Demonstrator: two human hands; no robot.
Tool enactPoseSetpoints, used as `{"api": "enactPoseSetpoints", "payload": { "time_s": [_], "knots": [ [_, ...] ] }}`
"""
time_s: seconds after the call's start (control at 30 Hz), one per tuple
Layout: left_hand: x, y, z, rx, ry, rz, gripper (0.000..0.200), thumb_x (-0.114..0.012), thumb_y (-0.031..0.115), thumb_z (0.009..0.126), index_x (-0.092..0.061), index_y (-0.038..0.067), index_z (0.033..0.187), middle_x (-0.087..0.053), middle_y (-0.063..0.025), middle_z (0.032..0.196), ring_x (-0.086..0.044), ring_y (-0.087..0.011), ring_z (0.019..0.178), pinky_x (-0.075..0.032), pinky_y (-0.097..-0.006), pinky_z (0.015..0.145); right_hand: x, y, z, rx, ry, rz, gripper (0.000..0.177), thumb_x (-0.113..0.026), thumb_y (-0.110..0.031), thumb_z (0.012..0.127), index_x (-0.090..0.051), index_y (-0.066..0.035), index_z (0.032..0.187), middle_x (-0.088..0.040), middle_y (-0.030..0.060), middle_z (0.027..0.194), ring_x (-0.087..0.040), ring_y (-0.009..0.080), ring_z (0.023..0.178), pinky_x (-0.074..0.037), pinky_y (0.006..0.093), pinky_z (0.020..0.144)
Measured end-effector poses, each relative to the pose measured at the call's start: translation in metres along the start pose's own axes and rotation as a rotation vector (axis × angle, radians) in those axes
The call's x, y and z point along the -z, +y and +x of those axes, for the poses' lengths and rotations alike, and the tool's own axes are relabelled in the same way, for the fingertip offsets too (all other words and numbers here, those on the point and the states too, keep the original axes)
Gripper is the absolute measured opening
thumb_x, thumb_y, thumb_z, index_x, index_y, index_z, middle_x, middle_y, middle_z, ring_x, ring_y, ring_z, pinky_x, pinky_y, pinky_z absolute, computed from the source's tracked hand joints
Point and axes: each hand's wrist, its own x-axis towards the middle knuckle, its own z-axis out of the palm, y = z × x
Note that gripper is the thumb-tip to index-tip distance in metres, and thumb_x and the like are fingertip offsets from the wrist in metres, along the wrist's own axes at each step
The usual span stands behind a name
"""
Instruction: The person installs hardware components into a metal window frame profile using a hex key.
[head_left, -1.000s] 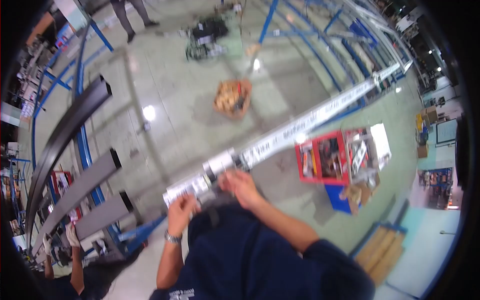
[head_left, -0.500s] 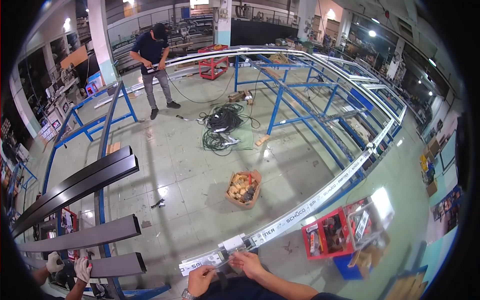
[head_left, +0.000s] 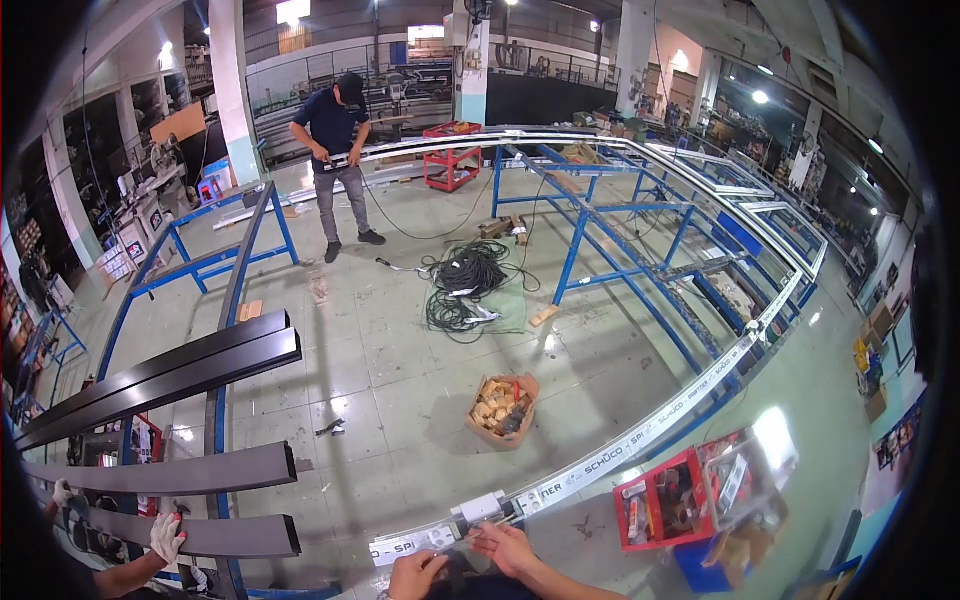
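At the bottom centre, my left hand has thumb and fingers pressed together just below the end of a long curved metal profile with printed lettering. To its right, my right hand is pinched near a small silvery block on the profile. Something thin and pale seems to run between my hands, too small to make out. The profile bends away to the right and round to the far side.
A co-worker stands at the far end of the frame. Another person's gloved hands touch dark profiles at lower left. A wooden-block box, black cable coil, red toolbox and blue trestles stand around.
The whole scene has shifted down and slightly right as the view tilts up. Both my hands remain at the profile end. The gloved hands at lower left have moved a little apart.
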Motion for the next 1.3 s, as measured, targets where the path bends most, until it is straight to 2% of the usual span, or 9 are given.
{"api": "enactPoseSetpoints", "payload": {
  "time_s": [0.13,0.23,0.33,0.43,0.73,0.83,0.93,1.13,1.3],
  "knots": [
    [-0.004,-0.003,-0.001,-0.362,0.285,0.427,0.025,-0.066,0.026,0.097,-0.069,0.001,0.097,-0.071,-0.0177,0.081,-0.070,-0.0261,0.066,-0.055,-0.0380,0.064,0.002,0.003,0.002,-0.021,0.082,-0.131,0.022,-0.061,-0.013,0.102,-0.061,0.004,0.116,-0.071,0.0206,0.112,-0.071,0.0338,0.107,-0.058,0.0466,0.094],
    [0.002,0.042,-0.009,0.248,0.191,0.066,0.029,-0.067,0.033,0.097,-0.069,0.004,0.101,-0.074,-0.0164,0.086,-0.072,-0.0257,0.071,-0.056,-0.0378,0.068,0.008,0.006,0.002,0.015,0.046,-0.119,0.023,-0.061,-0.014,0.102,-0.061,0.005,0.116,-0.071,0.0209,0.112,-0.071,0.0340,0.106,-0.058,0.0468,0.095],
    [0.003,-0.013,0.006,0.471,0.042,-0.226,0.037,-0.070,0.046,0.095,-0.072,0.013,0.111,-0.077,-0.0130,0.101,-0.074,-0.0303,0.087,-0.058,-0.0396,0.076,0.011,0.007,0.003,0.031,-0.015,-0.068,0.025,-0.061,-0.015,0.102,-0.061,0.005,0.117,-0.071,0.0213,0.112,-0.071,0.0344,0.107,-0.058,0.0468,0.095],
    [-0.001,-0.043,0.014,0.362,0.064,-0.532,0.023,-0.072,0.013,0.094,-0.066,-0.007,0.104,-0.075,-0.0129,0.086,-0.073,-0.0185,0.070,-0.058,-0.0305,0.065,0.013,0.008,0.003,0.039,-0.057,-0.025,0.027,-0.061,-0.016,0.102,-0.060,0.005,0.119,-0.070,0.0215,0.112,-0.071,0.0343,0.106,-0.058,0.0464,0.096],
    [-0.014,-0.049,0.017,0.308,0.152,-0.580,0.026,-0.074,0.017,0.094,-0.067,-0.007,0.098,-0.074,-0.0150,0.084,-0.073,-0.0210,0.067,-0.058,-0.0309,0.059,0.006,0.010,0.004,0.031,0.084,-0.196,0.028,-0.059,-0.016,0.103,-0.059,0.005,0.122,-0.069,0.0227,0.116,-0.071,0.0325,0.105,-0.058,0.0448,0.095],
    [-0.010,-0.017,0.003,-0.018,0.234,0.195,0.028,-0.075,0.020,0.094,-0.067,-0.007,0.097,-0.075,-0.0141,0.086,-0.074,-0.0201,0.068,-0.058,-0.0313,0.059,0.009,0.013,0.007,0.039,0.030,-0.114,0.028,-0.057,-0.015,0.104,-0.058,0.005,0.124,-0.069,0.0223,0.118,-0.070,0.0330,0.108,-0.056,0.0451,0.097],
    [-0.008,-0.010,-0.004,-0.189,0.225,0.365,0.029,-0.074,0.023,0.095,-0.068,-0.005,0.097,-0.075,-0.0130,0.088,-0.074,-0.0185,0.071,-0.058,-0.0302,0.062,0.011,0.012,0.007,0.036,-0.035,-0.052,0.029,-0.055,-0.015,0.105,-0.057,0.005,0.125,-0.068,0.0210,0.119,-0.068,0.0337,0.112,-0.054,0.0456,0.100],
    [0.002,-0.047,0.013,0.442,-0.104,-0.564,0.022,-0.071,0.020,0.097,-0.068,-0.002,0.098,-0.074,-0.0106,0.083,-0.070,-0.0148,0.067,-0.055,-0.0270,0.062,0.009,0.011,0.004,0.062,-0.079,0.016,0.028,-0.055,-0.018,0.105,-0.057,0.002,0.124,-0.069,0.0196,0.117,-0.068,0.0309,0.113,-0.054,0.0429,0.098],
    [-0.005,-0.028,0.009,-0.077,0.193,0.087,0.024,-0.077,0.024,0.092,-0.069,0.001,0.093,-0.072,-0.0070,0.079,-0.069,-0.0116,0.066,-0.055,-0.0306,0.061,-0.005,0.005,-0.001,0.044,0.100,-0.186,0.021,-0.063,-0.020,0.102,-0.063,0.000,0.107,-0.073,0.0162,0.106,-0.072,0.0300,0.102,-0.057,0.0420,0.091]
  ]
}}
